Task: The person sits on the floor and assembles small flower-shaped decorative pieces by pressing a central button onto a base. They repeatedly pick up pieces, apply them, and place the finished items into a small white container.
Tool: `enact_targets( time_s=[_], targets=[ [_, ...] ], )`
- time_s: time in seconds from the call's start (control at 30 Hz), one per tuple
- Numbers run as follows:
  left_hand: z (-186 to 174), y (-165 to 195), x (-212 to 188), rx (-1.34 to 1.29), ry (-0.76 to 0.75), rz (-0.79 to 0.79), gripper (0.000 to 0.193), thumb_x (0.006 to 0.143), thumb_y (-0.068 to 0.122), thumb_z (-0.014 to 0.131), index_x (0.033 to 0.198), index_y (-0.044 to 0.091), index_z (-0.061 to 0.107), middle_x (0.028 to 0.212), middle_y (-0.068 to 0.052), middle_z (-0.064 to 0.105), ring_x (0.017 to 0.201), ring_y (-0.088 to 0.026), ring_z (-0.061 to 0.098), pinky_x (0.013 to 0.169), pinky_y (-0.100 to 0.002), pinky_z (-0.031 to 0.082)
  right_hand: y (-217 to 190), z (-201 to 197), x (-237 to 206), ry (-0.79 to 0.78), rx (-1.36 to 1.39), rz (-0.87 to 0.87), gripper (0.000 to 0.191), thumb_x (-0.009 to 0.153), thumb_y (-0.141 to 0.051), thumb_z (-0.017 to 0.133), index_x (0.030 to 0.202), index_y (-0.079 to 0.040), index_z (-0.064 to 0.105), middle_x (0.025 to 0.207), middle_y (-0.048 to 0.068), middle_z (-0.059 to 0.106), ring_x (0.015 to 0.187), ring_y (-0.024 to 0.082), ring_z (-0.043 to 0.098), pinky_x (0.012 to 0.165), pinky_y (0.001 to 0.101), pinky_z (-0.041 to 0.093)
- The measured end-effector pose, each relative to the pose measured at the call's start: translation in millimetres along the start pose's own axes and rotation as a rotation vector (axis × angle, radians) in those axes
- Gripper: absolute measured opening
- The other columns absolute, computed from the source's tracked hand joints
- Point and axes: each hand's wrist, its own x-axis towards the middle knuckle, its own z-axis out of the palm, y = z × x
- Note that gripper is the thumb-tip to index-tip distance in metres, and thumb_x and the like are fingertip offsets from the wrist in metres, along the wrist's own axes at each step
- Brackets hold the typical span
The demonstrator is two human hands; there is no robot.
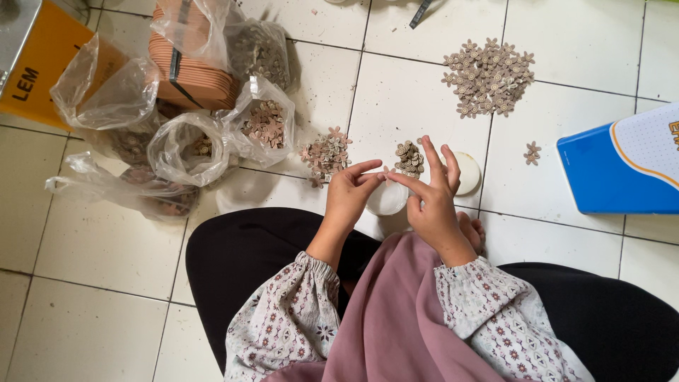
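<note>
A mauve scarf [396,318] and patterned sleeves [290,318] fill the near edge, over black-clad knees on the tiled floor [106,247]. Above them the two hands meet fingertip to fingertip. The left hand [348,198] pinches a tiny piece [385,174] between thumb and forefinger; the right hand [433,201] pinches the same piece from the other side, its other fingers spread upward. Just under the fingertips sits a white lid [387,200], and another lid [468,172] lies just right of the right hand. A small heap of round beads [409,158] lies just beyond the fingertips. Beyond the left hand is a loose pile of flower pieces [327,152], and farther left are clear bags [191,145] of similar pieces, with a stack of brown discs [191,71]. Well beyond the right hand lies a bigger flower heap [488,78]; a blue box [622,170] stands far right.
</note>
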Motion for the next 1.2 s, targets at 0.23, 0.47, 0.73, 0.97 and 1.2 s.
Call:
enact_targets(
  time_s=[0.23, 0.47, 0.73, 0.97, 1.2],
  targets=[
    [-1, -3, 0, -0.010, -0.006, 0.003, 0.037, 0.091, 0.012, 0.075, 0.124, -0.004, 0.071, 0.091, -0.010, 0.080, 0.079, -0.005, 0.069, 0.074, -0.021, 0.054, 2, 2, -3, -0.014, -0.034, -0.004, 0.063, 0.076, 0.014, 0.054, 0.116, -0.026, 0.081, 0.168, 0.012, 0.033, 0.153, 0.044, 0.019, 0.121, 0.0545, 0.026],
    [-2, -3, 1, -0.014, -0.009, -0.004, 0.037, 0.090, 0.013, 0.075, 0.123, -0.004, 0.071, 0.092, -0.011, 0.081, 0.080, -0.005, 0.070, 0.075, -0.021, 0.055, 5, 7, -5, -0.007, -0.038, -0.010, 0.062, 0.077, 0.014, 0.054, 0.115, -0.026, 0.081, 0.168, 0.012, 0.034, 0.153, 0.045, 0.020, 0.122, 0.0546, 0.026],
    [-1, -3, 0, 0.015, 0.015, -0.007, 0.038, 0.090, 0.012, 0.074, 0.124, -0.004, 0.071, 0.092, -0.013, 0.080, 0.078, -0.009, 0.073, 0.072, -0.024, 0.058, 12, -5, 3, -0.122, 0.776, 0.235, 0.057, 0.069, 0.013, 0.052, 0.109, -0.017, 0.080, 0.175, 0.011, 0.014, 0.162, 0.036, 0.009, 0.128, 0.0494, 0.015],
    [0, -2, 1, 0.015, 0.029, -0.020, 0.040, 0.089, 0.012, 0.075, 0.126, -0.004, 0.070, 0.094, -0.013, 0.080, 0.080, -0.009, 0.073, 0.074, -0.023, 0.058, 15, -35, 5, -0.165, 1.208, 0.226, 0.048, 0.073, 0.014, 0.051, 0.108, -0.008, 0.075, 0.178, 0.011, 0.019, 0.165, 0.025, 0.013, 0.129, 0.0463, 0.018],
    [-6, -2, 3, -0.052, 0.056, -0.013, 0.040, 0.092, 0.010, 0.072, 0.128, -0.005, 0.068, 0.095, -0.011, 0.081, 0.084, -0.008, 0.072, 0.081, -0.022, 0.056, 74, -5, 41, 0.060, 0.261, 0.394, 0.038, 0.094, 0.012, 0.052, 0.124, -0.005, 0.068, 0.107, 0.010, 0.072, 0.100, 0.016, 0.071, 0.080, 0.0273, 0.056]
  ],
)
